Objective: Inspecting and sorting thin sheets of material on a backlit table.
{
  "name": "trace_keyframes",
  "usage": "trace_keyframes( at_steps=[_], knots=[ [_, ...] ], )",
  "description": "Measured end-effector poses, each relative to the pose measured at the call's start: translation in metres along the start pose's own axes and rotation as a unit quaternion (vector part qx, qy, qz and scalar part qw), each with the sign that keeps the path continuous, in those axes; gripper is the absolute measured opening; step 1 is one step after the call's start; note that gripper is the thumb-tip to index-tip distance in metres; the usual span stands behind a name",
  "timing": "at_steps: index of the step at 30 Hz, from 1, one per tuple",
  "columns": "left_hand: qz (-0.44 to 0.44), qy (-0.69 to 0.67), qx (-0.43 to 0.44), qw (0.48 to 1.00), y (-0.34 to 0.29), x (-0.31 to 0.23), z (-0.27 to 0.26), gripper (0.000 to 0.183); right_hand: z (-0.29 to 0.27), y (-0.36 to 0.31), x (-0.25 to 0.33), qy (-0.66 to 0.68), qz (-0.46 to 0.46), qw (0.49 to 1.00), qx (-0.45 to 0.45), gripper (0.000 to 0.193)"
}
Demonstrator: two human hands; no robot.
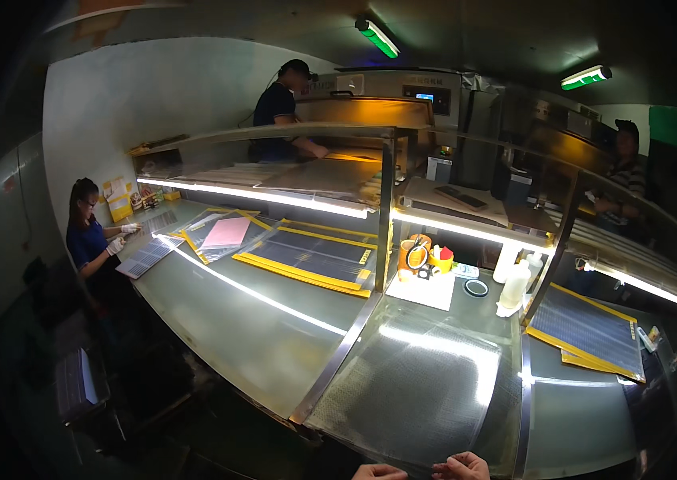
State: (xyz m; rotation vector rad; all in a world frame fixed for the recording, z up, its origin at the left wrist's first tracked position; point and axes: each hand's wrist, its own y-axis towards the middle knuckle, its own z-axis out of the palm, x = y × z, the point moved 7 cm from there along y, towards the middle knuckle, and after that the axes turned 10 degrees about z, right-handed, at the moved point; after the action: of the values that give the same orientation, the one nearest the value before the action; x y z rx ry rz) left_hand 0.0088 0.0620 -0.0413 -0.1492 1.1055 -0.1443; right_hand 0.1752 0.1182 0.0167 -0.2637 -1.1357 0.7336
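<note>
My left hand (pixel 380 472) and my right hand (pixel 463 466) are at the bottom edge of the head view, partly cut off. Between and beyond them, a large dark sheet with a fine textured pattern (pixel 402 388) lies on the glass-topped table and runs down to the near edge. The fingers of both hands are pinched together at the near side of this sheet and look closed on its edge. A bright streak of lamp light reflects off the sheet's far part.
Metal dividers (pixel 330 364) flank the sheet. Behind it are a white paper (pixel 418 294), an orange tape holder (pixel 407 260), a round black-rimmed disc (pixel 476 288) and white bottles (pixel 514 284). Yellow-edged dark films (pixel 306 252) lie left. A gloved co-worker (pixel 86 228) holds a sheet; others stand behind.
</note>
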Motion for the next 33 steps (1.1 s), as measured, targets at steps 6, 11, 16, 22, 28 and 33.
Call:
trace_keyframes(
  at_steps=[6, 11, 16, 22, 28, 33],
  knots=[
    [0.053, 0.032, -0.066, 0.996, -0.004, -0.023, -0.013, 0.022, -0.009, -0.014, -0.013, -0.122, 0.041, 0.992, -0.017, 0.020],
    [0.005, 0.010, -0.013, 1.000, -0.010, -0.007, -0.005, 0.029, -0.012, -0.014, -0.037, -0.168, 0.077, 0.983, -0.011, 0.028],
    [0.004, -0.023, 0.023, 0.999, -0.010, -0.008, -0.001, 0.034, -0.011, -0.026, -0.037, -0.172, 0.076, 0.981, -0.042, 0.030],
    [0.018, 0.040, 0.091, 0.995, -0.012, -0.010, 0.009, 0.027, -0.001, -0.025, -0.037, -0.032, 0.046, 0.998, -0.001, 0.019],
    [-0.051, 0.022, 0.116, 0.992, -0.014, -0.005, 0.020, 0.032, 0.001, -0.025, -0.034, 0.000, 0.051, 0.999, -0.013, 0.016],
    [-0.087, -0.022, 0.111, 0.990, -0.018, 0.000, 0.021, 0.033, 0.001, -0.025, -0.039, 0.002, 0.057, 0.998, -0.012, 0.022]
  ],
)
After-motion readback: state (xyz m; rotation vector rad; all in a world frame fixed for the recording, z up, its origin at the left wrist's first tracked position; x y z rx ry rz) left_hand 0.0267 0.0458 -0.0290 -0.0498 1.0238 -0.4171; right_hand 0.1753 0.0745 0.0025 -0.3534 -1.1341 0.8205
